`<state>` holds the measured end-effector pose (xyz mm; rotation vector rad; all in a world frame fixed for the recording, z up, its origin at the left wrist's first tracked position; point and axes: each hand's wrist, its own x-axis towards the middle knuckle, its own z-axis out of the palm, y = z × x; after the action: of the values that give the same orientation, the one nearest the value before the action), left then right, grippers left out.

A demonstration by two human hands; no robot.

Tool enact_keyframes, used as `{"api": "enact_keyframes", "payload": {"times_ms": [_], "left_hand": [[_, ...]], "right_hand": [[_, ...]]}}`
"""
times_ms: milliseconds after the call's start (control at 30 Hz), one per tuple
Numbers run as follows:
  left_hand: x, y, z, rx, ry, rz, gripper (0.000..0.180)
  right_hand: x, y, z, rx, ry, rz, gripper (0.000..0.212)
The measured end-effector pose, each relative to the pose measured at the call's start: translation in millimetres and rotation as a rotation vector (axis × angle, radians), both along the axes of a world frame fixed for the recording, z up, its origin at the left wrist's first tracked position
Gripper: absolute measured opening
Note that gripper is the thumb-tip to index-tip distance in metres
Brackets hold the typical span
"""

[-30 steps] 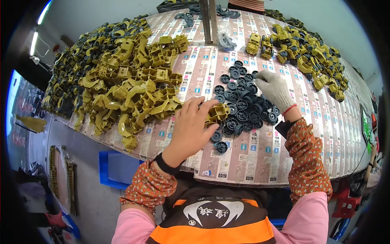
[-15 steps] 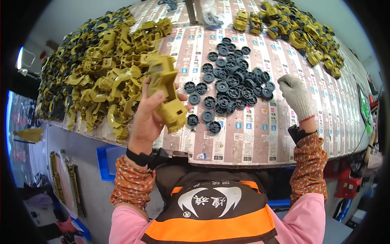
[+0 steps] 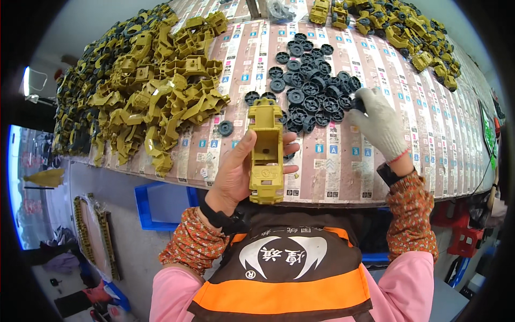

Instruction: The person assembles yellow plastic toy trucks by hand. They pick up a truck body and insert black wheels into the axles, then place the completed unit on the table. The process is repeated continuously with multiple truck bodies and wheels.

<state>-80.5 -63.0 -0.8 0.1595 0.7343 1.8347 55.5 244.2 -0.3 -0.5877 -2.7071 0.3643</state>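
My left hand grips a yellow plastic toy truck body near the table's front edge, its hollow side facing up. In my right hand, which wears a white knit glove, a dark toy wheel is pinched between the fingertips. That hand hovers at the right side of a loose pile of dark grey toy wheels. One single wheel lies apart, left of the truck body. The truck body and my left fingers partly hide a few wheels behind them.
A big heap of yellow truck bodies covers the table's left side, with darker wheeled parts beyond it. Yellow trucks with wheels are piled at the far right. A clear plastic bag lies at the back. Below the table's left edge is a blue bin.
My left hand has brought the truck body right and nearer, turning its hollow side up. My gloved right hand has moved slightly left to the pile's edge, where a wheel now shows in its fingertips.
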Motion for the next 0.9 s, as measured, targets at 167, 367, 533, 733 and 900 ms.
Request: {"api": "enact_keyframes", "payload": {"times_ms": [167, 367, 533, 733, 900], "left_hand": [[13, -5, -11, -0.132, 0.07, 0.005, 0.059], [22, 0, -22, -0.136, -0.019, -0.071, 0.056], [34, 3, -19, -0.164, 0.065, -0.119, 0.062], [43, 7, -14, -0.201, 0.152, -0.13, 0.069], [51, 8, -37, -0.235, 0.627, -0.037, 0.069]], "right_hand": [[16, -54, 13, -0.961, 0.129, 0.097, 0.039], [27, -115, 8, -1.446, 0.238, 0.064, 0.04], [27, -137, -1, -1.501, 0.332, 0.049, 0.039], [32, -145, -9, -1.428, 0.372, 0.025, 0.039], [41, -156, -10, -1.011, 0.298, 0.007, 0.041]]}}
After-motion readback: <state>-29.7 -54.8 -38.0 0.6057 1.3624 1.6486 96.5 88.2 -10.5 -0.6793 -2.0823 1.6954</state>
